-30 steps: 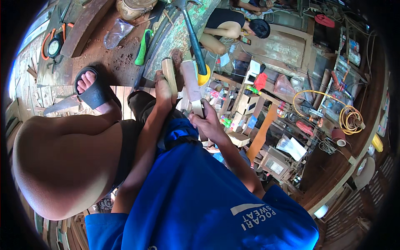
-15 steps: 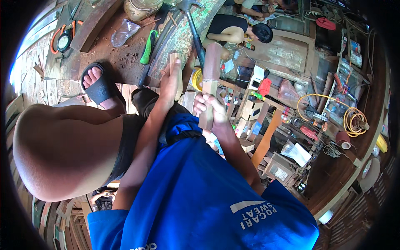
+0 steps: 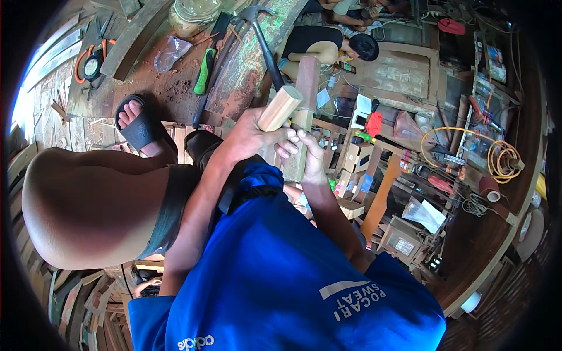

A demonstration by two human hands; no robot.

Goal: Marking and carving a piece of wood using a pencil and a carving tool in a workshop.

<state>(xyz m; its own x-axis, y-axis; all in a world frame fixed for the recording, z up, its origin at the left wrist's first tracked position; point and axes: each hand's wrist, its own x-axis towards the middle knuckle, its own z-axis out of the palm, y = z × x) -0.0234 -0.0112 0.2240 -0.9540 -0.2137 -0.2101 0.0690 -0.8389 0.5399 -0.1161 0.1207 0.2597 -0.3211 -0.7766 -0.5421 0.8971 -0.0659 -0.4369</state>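
My left hand [image 3: 247, 137] is closed round a short, pale wooden stick [image 3: 281, 110] with a faceted end that points up toward me. In my right hand [image 3: 309, 153] is a longer wooden piece [image 3: 307, 82], reddish brown and thick at its upper part, paler and squared lower down. The pale stick crosses in front of the longer piece; whether they touch, I cannot tell. Both hands are close together, fingers nearly meeting. Just beyond the stick, a claw hammer [image 3: 264, 47] with a dark handle lies on a worn wooden board [image 3: 240, 82].
At the left lie a green-handled tool [image 3: 205, 71], a clear plastic bag [image 3: 171, 54] and an orange-handled tool with a round dial [image 3: 91, 67]. My sandalled foot [image 3: 140, 123] rests nearby. Another person [image 3: 319, 44] sits at the far side. A coiled yellow hose [image 3: 503, 161] is at the right.
My left hand has moved right and a little down, bringing the pale stick from upright and apart to tilted in front of the longer piece. My right hand has shifted slightly right.
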